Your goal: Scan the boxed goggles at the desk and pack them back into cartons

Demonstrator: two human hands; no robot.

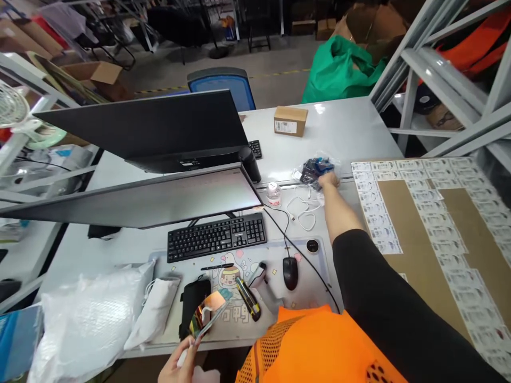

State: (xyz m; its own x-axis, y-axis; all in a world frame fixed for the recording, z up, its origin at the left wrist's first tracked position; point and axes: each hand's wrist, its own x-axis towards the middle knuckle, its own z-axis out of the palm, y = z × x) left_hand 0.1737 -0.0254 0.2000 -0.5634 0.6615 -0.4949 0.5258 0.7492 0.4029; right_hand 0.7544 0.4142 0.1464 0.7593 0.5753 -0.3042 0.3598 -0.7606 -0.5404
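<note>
At the lower edge, my left hand point(181, 361) pinches a shiny orange mirrored lens point(209, 308); whether it belongs to a whole pair of glasses I cannot tell. Under and behind it lies a black case point(195, 300). A yellow and black utility knife point(248, 299) and a black pen point(217, 266) rest nearby on the desk mat. My right arm reaches far forward. There, my right hand point(329, 181) is closed on a clear plastic bag point(315, 170) with dark and blue contents. A coiled white cable point(305, 213) and a small clear bottle point(273, 194) lie close by.
Two monitors point(131, 197), a keyboard point(217, 235) and a mouse point(290, 273) occupy the desk. A white pouch point(155, 308) and a bubble-wrapped package point(90, 314) sit left. A small carton point(290, 121) stands at the far side; label-covered cardboard point(415, 223) lies right.
</note>
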